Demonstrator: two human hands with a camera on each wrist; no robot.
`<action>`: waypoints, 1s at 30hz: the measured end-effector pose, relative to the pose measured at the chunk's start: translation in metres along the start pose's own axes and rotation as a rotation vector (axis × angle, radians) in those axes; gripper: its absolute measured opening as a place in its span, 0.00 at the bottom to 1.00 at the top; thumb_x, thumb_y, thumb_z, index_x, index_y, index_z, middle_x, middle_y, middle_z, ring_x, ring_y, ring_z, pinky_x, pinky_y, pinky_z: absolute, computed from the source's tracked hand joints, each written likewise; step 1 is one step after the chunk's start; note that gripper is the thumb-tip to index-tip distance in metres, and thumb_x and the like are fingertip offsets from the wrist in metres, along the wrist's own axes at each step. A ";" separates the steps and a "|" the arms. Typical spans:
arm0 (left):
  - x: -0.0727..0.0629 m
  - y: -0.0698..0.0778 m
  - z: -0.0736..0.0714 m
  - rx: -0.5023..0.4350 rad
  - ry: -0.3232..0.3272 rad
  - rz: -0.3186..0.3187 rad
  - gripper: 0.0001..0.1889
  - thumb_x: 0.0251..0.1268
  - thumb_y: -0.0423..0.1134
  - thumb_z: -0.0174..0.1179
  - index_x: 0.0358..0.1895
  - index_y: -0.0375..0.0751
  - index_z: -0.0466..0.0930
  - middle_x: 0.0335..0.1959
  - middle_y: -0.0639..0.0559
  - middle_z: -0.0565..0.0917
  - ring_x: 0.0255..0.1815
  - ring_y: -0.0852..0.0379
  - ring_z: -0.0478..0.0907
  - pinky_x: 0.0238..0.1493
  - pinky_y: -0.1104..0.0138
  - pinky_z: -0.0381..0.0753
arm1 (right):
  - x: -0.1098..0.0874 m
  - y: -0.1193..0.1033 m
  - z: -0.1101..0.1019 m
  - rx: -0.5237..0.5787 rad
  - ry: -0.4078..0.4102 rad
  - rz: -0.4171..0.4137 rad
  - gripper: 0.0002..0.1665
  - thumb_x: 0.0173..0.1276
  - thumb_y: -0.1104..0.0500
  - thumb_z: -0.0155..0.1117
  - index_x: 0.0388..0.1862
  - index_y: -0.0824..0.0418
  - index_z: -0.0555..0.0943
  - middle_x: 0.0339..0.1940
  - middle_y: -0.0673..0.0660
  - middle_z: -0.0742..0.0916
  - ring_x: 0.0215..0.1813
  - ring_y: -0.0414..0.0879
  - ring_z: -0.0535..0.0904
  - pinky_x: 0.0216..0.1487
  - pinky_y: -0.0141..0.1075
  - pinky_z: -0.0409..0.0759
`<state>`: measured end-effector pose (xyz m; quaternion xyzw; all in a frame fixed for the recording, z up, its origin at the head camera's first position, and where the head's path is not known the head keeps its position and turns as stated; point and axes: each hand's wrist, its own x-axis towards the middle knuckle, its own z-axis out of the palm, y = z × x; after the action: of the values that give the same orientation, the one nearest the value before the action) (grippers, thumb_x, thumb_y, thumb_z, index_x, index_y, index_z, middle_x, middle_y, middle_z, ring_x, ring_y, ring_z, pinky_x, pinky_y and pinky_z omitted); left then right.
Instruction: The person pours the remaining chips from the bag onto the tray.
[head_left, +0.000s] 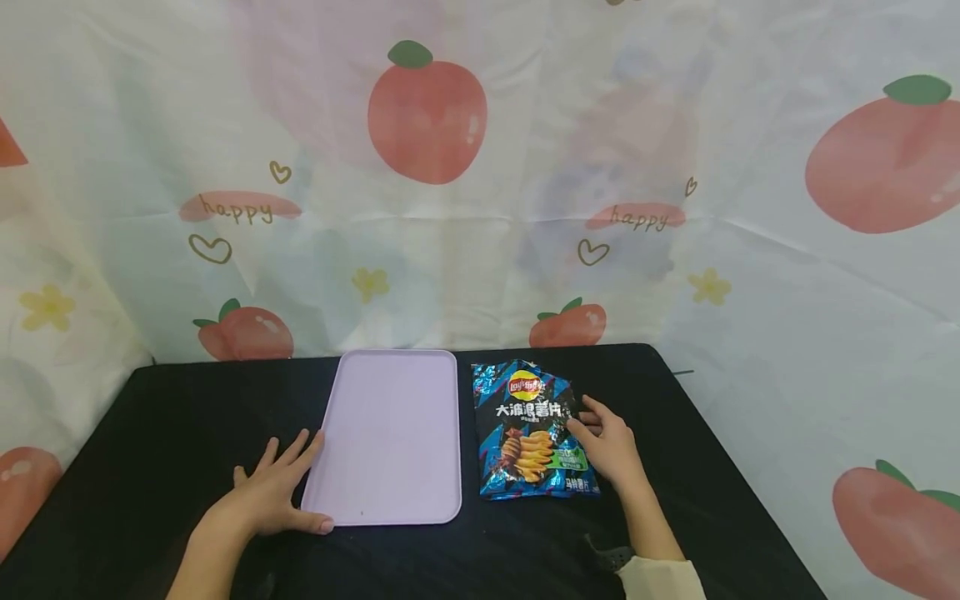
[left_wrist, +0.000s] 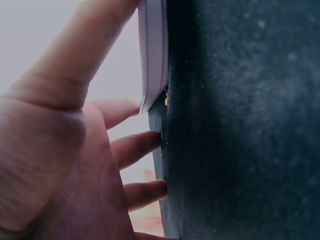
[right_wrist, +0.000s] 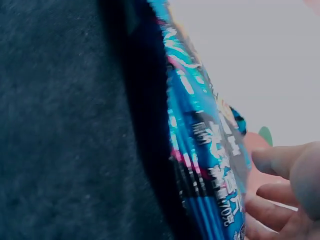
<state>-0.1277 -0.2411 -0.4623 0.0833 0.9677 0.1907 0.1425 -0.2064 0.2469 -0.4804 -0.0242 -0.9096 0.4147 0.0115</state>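
A pale lilac rectangular tray (head_left: 390, 433) lies flat on the black-covered table. At its left side, my left hand (head_left: 270, 496) has its fingers spread, with the thumb and index finger at the tray's edge. In the left wrist view the tray's rim (left_wrist: 155, 50) rises beside the thumb, and the other fingertips touch the black cloth. To the right of the tray lies a blue and black Lay's chip bag (head_left: 525, 417), front side up. My right hand (head_left: 615, 450) is at the bag's right edge, thumb over it and fingers loosely bent. Whether the fingertips touch the bag (right_wrist: 205, 145) is hard to tell.
A black cloth (head_left: 675, 467) covers the table. Behind and at both sides hangs a pale curtain (head_left: 487, 267) printed with red fruit, hearts and "happy". A dark strap (head_left: 607, 554) is at the right wrist, near a cream sleeve (head_left: 660, 579).
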 end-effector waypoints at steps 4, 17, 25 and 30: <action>-0.001 -0.001 0.001 -0.007 -0.017 -0.016 0.69 0.34 0.72 0.73 0.81 0.45 0.48 0.80 0.33 0.51 0.74 0.17 0.40 0.52 0.15 0.42 | 0.002 0.002 0.002 0.184 0.018 0.084 0.34 0.75 0.54 0.61 0.76 0.61 0.66 0.63 0.68 0.79 0.63 0.59 0.76 0.60 0.50 0.78; -0.005 -0.005 0.001 -0.035 -0.027 -0.026 0.68 0.35 0.70 0.74 0.81 0.46 0.48 0.80 0.34 0.50 0.75 0.18 0.39 0.53 0.16 0.39 | 0.000 -0.014 0.003 0.416 0.106 0.112 0.26 0.76 0.56 0.60 0.71 0.53 0.72 0.57 0.63 0.85 0.49 0.40 0.80 0.47 0.22 0.77; -0.002 -0.003 -0.001 -0.030 -0.024 -0.028 0.68 0.35 0.71 0.74 0.81 0.46 0.48 0.80 0.34 0.50 0.75 0.18 0.39 0.54 0.16 0.39 | -0.011 -0.045 -0.005 0.502 0.182 -0.105 0.24 0.74 0.57 0.63 0.68 0.55 0.76 0.45 0.56 0.84 0.45 0.40 0.79 0.48 0.24 0.78; 0.001 -0.001 -0.001 -0.028 -0.019 -0.022 0.69 0.34 0.71 0.73 0.81 0.47 0.48 0.80 0.34 0.51 0.76 0.19 0.39 0.54 0.16 0.39 | -0.014 -0.061 -0.008 0.513 0.192 -0.243 0.23 0.73 0.59 0.64 0.66 0.59 0.78 0.43 0.55 0.85 0.44 0.39 0.82 0.47 0.25 0.80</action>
<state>-0.1289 -0.2427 -0.4618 0.0724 0.9644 0.2016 0.1552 -0.1937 0.2127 -0.4289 0.0493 -0.7660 0.6224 0.1529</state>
